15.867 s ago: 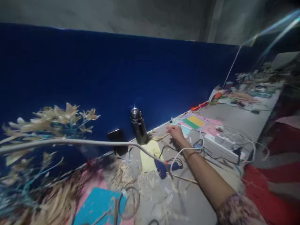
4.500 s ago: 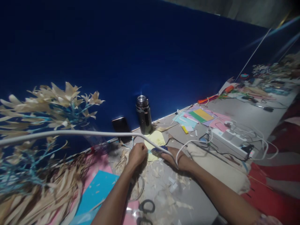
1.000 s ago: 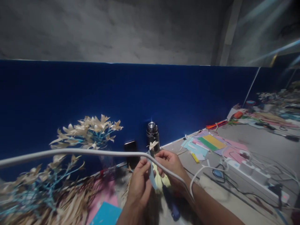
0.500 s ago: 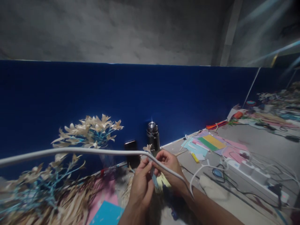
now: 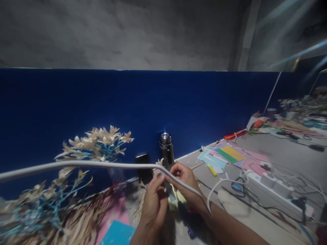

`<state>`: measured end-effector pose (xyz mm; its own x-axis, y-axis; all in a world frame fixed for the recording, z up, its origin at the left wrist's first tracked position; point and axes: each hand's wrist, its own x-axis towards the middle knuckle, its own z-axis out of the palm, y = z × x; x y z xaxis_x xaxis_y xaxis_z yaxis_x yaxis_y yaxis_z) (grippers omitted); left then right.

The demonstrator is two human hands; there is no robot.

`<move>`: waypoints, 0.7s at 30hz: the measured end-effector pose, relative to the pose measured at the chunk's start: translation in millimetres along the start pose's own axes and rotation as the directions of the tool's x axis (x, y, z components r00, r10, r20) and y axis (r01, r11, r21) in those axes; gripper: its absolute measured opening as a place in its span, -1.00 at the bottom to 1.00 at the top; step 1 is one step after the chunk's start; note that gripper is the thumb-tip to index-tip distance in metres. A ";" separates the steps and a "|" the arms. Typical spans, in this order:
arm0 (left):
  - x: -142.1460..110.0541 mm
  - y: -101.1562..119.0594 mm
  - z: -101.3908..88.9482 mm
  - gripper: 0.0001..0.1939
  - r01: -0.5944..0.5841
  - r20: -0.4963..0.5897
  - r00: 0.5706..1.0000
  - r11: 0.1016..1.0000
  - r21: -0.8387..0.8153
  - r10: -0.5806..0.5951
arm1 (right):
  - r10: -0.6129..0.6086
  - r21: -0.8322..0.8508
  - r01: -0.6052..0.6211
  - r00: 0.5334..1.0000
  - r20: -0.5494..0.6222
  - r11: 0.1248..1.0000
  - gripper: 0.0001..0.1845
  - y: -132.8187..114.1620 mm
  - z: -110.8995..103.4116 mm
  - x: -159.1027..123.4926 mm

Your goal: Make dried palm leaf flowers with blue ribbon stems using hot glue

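Note:
Fingers pinched, my left hand [image 5: 154, 199] and my right hand [image 5: 185, 182] meet just in front of a dark thermos flask [image 5: 166, 151]. Between their fingertips they hold a small cream flower [image 5: 160, 162], whose petals poke up above the white cable. A light blue strip of paper [image 5: 171, 194] hangs down from the flower between the hands; the exact grip is partly hidden. Under my right hand lies a dark blue tool [image 5: 187, 221], seemingly a glue gun, on the table near a pale yellow sheet [image 5: 181, 198].
A thick white cable [image 5: 84, 164] crosses in front of my hands. Cream flowers on blue stems [image 5: 104, 141] stand left, above dried leaf strips [image 5: 79, 217]. A phone [image 5: 143, 168] leans against the wall. Right lie coloured papers [image 5: 231, 154], a yellow cutter [image 5: 212, 171] and a power strip [image 5: 281, 194].
Several seconds ago my hands were low at the table; now they are raised with the flower. Over the last second the flower has sunk and turned slightly left between my fingertips.

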<state>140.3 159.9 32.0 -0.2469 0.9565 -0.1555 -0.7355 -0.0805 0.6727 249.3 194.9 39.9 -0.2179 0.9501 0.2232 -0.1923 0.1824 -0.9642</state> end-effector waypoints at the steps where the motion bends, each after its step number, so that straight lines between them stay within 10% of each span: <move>1: -0.9 0.6 0.7 -0.75 -0.003 -0.002 1.000 1.000 0.009 0.003 | -0.003 -0.004 0.003 1.000 0.002 1.000 -0.68 -0.1 -0.3 -0.3; 21: -9.2 8.2 2.0 -0.69 -0.085 0.183 0.983 0.960 0.265 0.036 | -0.013 0.030 0.010 0.996 0.087 0.999 -0.76 -6.9 -12.1 6.5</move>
<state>137.8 150.9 40.4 -0.1542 0.9880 0.0038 -0.5182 -0.0841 0.8511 260.8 202.9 46.3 -0.2977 0.9222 0.2468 -0.2235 0.1841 -0.9572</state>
